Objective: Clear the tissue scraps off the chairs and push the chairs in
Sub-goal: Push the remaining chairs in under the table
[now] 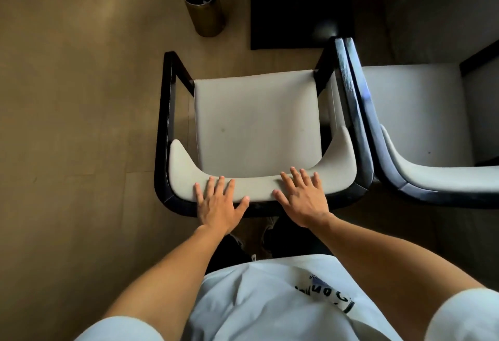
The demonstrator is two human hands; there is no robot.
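— Where do we have our hands?

— Both lie flat on the padded backrest [259, 188] of the chair [256, 124] right below us. Our left hand [218, 200] is at about 7 o'clock from the seat's middle, our right hand [302, 197] at about 5 o'clock. The fingers are straight and spread, pressing on the cushion and curled round nothing.

— And the seat?

— Pale grey, in a black frame, with a small dark speck toward its left side. We see no tissue lying on it.

— What else is around us?

— A second chair [421, 124] stands at 3 o'clock, its black frame touching or just beside ours; we cannot tell which. At 12 o'clock a dark round bin [204, 7] stands on the wooden floor [75, 97], with something pale inside it. Just right of the bin lies a black square base [294, 19].
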